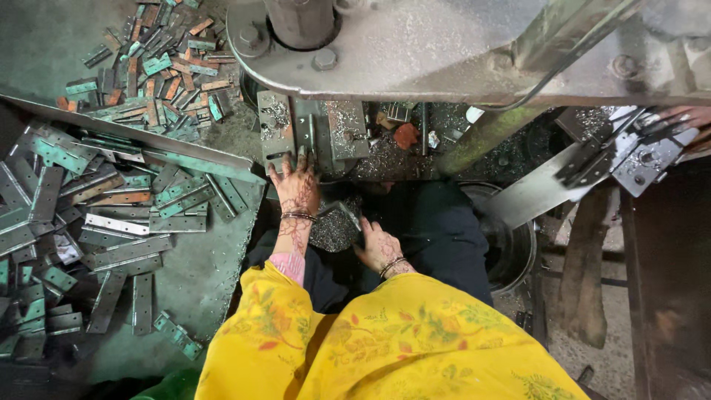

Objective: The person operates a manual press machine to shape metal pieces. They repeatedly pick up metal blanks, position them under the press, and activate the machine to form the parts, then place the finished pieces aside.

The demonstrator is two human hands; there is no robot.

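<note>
My left hand [295, 187] reaches forward to the press bed, fingers spread, with the fingertips resting on the lower edge of a grey die plate [275, 126] with holes. Nothing is gripped in it. Lower down, over my dark lap, my right hand [378, 248] closes on a short grey metal strip [344, 212] that sticks out to the upper left. Both wrists wear bangles, and yellow patterned sleeves cover my arms. The heavy press frame [444, 67] overhangs the die area.
A green-grey tray [200, 281] to my left holds several flat hinge plates [118, 222]. More plates [155, 67] lie piled at the upper left. Metal shavings [392, 159] cover the bed. At the upper right, stacked metal pieces [637, 155] sit beside another person's fingers [685, 115].
</note>
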